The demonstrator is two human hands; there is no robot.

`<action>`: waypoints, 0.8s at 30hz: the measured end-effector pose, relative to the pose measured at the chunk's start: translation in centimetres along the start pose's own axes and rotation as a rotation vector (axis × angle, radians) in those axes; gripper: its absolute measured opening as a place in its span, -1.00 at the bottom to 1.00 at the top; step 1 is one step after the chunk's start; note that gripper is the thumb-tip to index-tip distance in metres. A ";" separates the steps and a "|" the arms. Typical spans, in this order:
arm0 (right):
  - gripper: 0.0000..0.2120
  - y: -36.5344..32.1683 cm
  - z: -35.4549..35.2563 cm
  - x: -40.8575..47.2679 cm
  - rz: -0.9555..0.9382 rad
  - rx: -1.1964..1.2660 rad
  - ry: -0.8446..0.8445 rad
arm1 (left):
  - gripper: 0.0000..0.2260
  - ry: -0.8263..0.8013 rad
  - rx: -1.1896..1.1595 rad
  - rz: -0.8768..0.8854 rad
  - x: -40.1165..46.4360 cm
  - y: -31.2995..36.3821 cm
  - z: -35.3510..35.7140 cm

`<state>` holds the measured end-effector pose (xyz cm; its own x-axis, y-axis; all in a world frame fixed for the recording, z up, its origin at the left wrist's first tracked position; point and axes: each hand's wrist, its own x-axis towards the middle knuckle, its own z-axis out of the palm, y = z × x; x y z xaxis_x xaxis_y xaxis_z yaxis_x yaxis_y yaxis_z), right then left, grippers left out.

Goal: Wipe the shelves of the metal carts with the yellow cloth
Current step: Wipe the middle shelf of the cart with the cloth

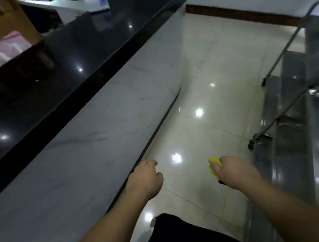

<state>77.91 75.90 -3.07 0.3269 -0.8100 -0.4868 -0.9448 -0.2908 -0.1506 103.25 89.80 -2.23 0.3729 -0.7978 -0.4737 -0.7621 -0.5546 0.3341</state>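
head view: two bare hands reach out over a glossy tiled floor (212, 115). the left hand (145, 177) hangs beside the pale front of one long counter (88, 116), its fingers loosely curled inward and holding nothing. the right hand (234, 169) grips one yellow cloth (213, 166), bunched up, with the thumb pressed on top and the other fingers wrapped round it; only a small lump of cloth shows past the knuckles. the cloth is in the air over the floor, well apart from the carts. two metal carts stand at the right edge, a near cart (300, 130) and a far cart (317, 33), shelves shiny and grey; two small wheels show, one under each. the counter has a black, shiny top carrying one brown box (5, 22) and something pink, too blurred to name.
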 end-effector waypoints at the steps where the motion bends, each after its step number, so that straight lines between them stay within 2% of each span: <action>1: -0.49 -0.1 -0.6 0.7 0.039 0.049 0.004 | -0.54 -0.019 0.030 0.042 2.1 0.7 -1.0; 6: -0.48 2.5 -3.0 3.3 0.279 0.274 0.033 | -0.56 -0.086 0.164 0.247 10.5 6.3 -4.2; 12: -0.46 11.2 -4.9 8.0 0.553 0.472 0.119 | -0.59 -0.147 0.336 0.431 20.0 15.8 -4.6; 18: -0.46 19.1 -7.7 13.0 0.680 0.586 0.118 | -0.57 -0.157 0.441 0.520 28.1 26.6 -6.0; 24: -0.47 22.9 -10.7 16.0 0.775 0.721 0.148 | -0.55 -0.202 0.526 0.661 33.3 37.1 -6.3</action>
<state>61.69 50.78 -5.12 -0.4147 -0.7125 -0.5660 -0.6686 0.6605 -0.3416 90.75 41.19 -0.48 -0.2954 -0.8331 -0.4677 -0.9537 0.2287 0.1951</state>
